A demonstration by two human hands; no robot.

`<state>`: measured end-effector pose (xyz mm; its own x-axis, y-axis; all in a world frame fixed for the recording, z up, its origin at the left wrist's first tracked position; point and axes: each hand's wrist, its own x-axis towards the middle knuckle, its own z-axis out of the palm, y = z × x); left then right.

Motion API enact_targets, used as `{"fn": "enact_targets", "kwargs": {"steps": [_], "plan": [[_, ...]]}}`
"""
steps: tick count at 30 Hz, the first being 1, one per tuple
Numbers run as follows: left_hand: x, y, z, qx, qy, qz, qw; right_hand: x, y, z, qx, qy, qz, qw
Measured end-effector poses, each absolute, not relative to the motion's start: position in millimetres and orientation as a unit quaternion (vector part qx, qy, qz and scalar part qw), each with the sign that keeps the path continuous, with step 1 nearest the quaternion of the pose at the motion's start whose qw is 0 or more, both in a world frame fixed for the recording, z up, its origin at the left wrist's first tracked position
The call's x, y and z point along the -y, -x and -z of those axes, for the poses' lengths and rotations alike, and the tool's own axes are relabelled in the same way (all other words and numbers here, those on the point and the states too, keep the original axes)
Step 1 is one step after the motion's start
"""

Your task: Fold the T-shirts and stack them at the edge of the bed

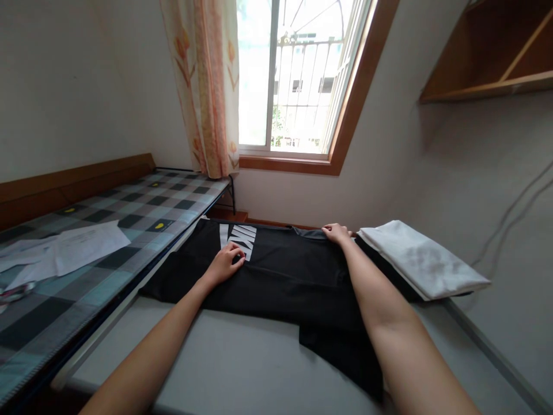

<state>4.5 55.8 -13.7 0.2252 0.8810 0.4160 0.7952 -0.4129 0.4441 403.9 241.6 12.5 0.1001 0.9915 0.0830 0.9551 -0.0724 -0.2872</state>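
Note:
A black T-shirt (280, 282) with large white lettering lies sideways across a pale table, one sleeve hanging toward me at the lower right. My left hand (225, 262) rests on the shirt at the edge of the lettering, its fingers curled and pinching the fabric. Farther right, my right hand (337, 233) grips the shirt near its collar along the far edge, fingers closed on the cloth. Part of the shirt is hidden beneath my right forearm.
Folded white cloth (423, 259) lies over dark cloth at the table's right. The pale table (242, 351) stands beside a bed with a checked mattress (108, 230) holding papers (73, 251). A curtain (211, 86) hangs by the window; a wooden shelf (488, 89) juts out upper right.

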Motion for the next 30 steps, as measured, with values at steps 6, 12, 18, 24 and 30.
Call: {"fn": "enact_targets", "kwargs": {"steps": [6,12,18,24,30], "plan": [[-55,-7,10,-0.549,-0.779,-0.295,0.066,-249,-396,-9,0.653,0.734,-0.106,0.152],[-54,-9,8,-0.549,-0.779,-0.297,0.064,-260,-393,-13,0.675,0.687,-0.152,0.221],[-55,-9,9,-0.546,-0.777,-0.304,0.072,-260,-391,-9,0.689,0.674,-0.167,0.207],[-55,-8,11,-0.545,-0.777,-0.308,0.069,-244,-378,-9,0.727,0.663,-0.107,0.145],[-56,-7,12,-0.548,-0.782,-0.294,0.054,-229,-367,-15,0.796,0.603,0.037,0.033]]}}
